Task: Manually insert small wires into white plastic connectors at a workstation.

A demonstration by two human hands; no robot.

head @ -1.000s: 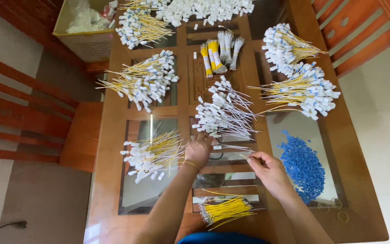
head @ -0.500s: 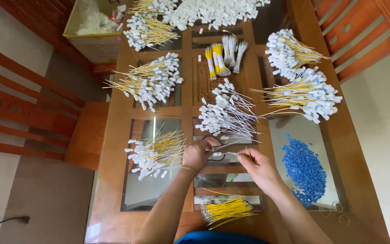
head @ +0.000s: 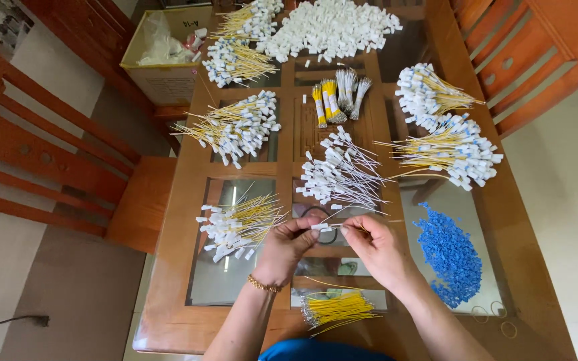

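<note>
Fingers of both hands pinch one small white connector between them, thumb and forefinger tips closed on it from either side, above the middle of the desk. Left hand wears a gold bracelet; right hand sits just beside it, a thin wire trailing from its fingertips.

Largest to smallest:
- Desk: wooden frame with glass panels, carries everything below.
- Wooden chair at the left, a second wooden chair at the upper right.
- Cardboard box, yellowish, off the far left corner of the desk, with a clear plastic bag inside and a small handwritten mark on its inner flap.
- Heap of loose white connectors at the far edge.
- Six spread piles of wires with white connectors: five with yellow wires, namely far centre, far left, mid left, near left and right; one with white wires just beyond the hands.
- Pile of blue plastic pieces at the near right.
- Bundle of plain yellow wires at the near edge, under the wrists.
- Four small tied bundles at centre: two yellow, two white.
- Two rubber bands at the near right corner.
</note>
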